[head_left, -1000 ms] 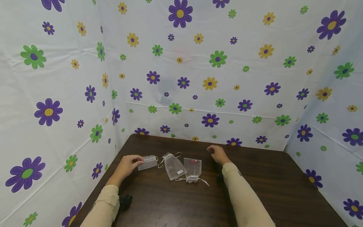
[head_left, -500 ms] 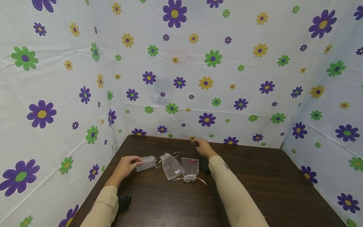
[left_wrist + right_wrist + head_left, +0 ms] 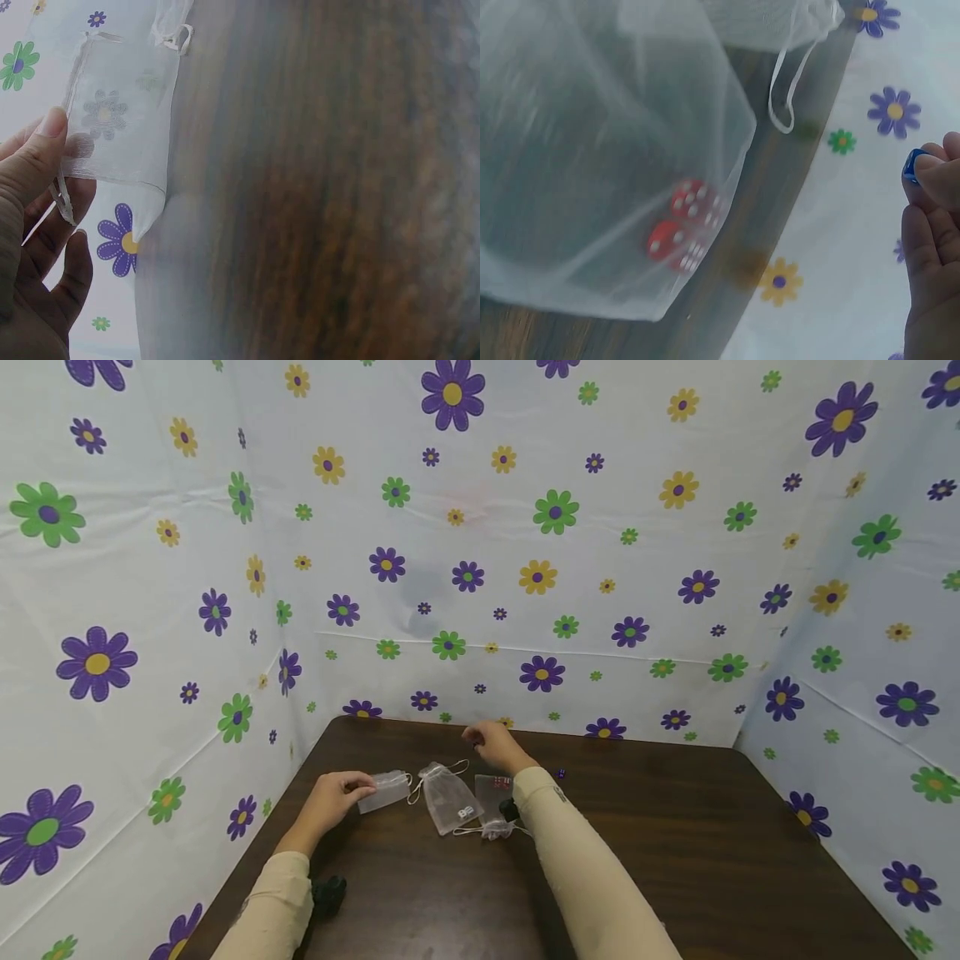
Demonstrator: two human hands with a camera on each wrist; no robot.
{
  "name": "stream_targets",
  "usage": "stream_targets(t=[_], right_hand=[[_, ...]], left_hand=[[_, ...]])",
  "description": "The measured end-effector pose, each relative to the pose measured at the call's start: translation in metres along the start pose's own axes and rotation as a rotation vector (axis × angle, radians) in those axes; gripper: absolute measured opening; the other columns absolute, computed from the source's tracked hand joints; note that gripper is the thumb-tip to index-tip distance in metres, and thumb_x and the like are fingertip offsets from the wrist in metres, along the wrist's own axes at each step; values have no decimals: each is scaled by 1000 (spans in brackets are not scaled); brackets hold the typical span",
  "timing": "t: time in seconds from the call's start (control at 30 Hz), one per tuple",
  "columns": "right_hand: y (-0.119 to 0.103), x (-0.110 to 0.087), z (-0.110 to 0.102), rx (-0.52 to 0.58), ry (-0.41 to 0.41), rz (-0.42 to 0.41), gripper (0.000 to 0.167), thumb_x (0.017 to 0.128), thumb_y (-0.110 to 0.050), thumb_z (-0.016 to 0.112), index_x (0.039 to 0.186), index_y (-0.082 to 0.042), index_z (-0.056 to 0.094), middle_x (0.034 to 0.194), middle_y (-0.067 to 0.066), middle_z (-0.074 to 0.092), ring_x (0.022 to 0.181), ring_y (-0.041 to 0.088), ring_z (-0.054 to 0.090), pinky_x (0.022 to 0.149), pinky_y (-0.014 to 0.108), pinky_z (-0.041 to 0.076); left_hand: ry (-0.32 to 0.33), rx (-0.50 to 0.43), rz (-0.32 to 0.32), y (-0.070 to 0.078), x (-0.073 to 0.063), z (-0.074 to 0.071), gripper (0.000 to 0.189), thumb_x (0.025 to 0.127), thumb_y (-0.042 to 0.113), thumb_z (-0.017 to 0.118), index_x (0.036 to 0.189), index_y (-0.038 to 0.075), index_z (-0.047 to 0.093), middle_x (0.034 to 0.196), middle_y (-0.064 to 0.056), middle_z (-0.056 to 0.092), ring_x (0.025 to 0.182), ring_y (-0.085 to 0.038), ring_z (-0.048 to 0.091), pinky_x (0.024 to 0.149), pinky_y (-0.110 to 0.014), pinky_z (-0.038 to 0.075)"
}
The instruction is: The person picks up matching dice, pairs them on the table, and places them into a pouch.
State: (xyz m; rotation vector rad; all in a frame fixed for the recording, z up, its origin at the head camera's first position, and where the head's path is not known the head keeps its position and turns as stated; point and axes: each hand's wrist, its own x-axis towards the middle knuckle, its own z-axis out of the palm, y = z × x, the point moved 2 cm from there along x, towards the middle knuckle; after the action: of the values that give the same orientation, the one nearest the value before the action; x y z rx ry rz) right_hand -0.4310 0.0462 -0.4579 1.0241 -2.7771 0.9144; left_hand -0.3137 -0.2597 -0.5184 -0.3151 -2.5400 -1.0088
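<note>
My left hand pinches a sheer white drawstring pouch at the table's left; in the left wrist view the pouch hangs from thumb and fingers, with no contents visible. My right hand is raised over the back of the table, holding a blue die between thumb and fingers. Below it lies a second sheer pouch with white dice inside. A third pouch, partly hidden by the right wrist, contains red dice.
A small dark blue die lies on the brown table, right of the right forearm. White drawstrings spread from the pouches. Flower-printed white sheets rise behind the table and at both sides.
My right hand has moved left across the back of the table, uncovering the small die on the table. The left hand keeps its grip on the pouch. The head view has shifted slightly right.
</note>
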Motion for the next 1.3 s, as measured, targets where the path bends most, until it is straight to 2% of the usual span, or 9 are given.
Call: stream_targets(t=[0.33,0.5,0.63,0.9,1.13,1.3], right_hand=[[-28,13,14,10,-39,-38,28,95,12,59,120,2,68,116,16,69,108,27,65,96,37,51],[-49,21,21,16,-46,-66,30,94,13,60,120,1,68,115,12,69,110,25,65,96,33,51],[-67,26,29,7,-65,-107,30,94,12,61,120,-2,69,114,10,70,109,22,65,95,29,51],[-98,29,42,18,-122,-144,32,95,10,62,123,-5,69,116,5,70,108,15,64,94,24,50],[-112,32,55,13,-177,-176,32,94,10,62,121,-6,70,114,3,70,105,11,65,91,19,50],[-120,33,61,-1,-181,-198,30,95,8,63,120,-7,70,113,2,71,105,10,65,91,18,49]], left_hand=[[3,-5,-16,-1,0,1,15,88,22,79,90,7,77,88,1,75,77,-14,64,72,-33,55],[2,-1,-16,-2,0,3,10,88,18,79,90,9,78,88,1,75,77,-14,64,72,-34,55],[1,1,-23,-1,0,2,11,89,21,79,90,9,78,88,1,74,77,-14,64,73,-35,55],[0,-6,22,2,1,-1,12,88,21,79,89,9,78,87,4,74,77,-12,64,73,-33,54],[9,-35,37,1,1,-2,13,88,20,79,90,7,78,88,1,75,78,-11,66,72,-32,55],[9,-41,41,-1,-2,-3,13,89,19,79,90,7,78,88,1,76,78,-11,67,72,-32,56]])
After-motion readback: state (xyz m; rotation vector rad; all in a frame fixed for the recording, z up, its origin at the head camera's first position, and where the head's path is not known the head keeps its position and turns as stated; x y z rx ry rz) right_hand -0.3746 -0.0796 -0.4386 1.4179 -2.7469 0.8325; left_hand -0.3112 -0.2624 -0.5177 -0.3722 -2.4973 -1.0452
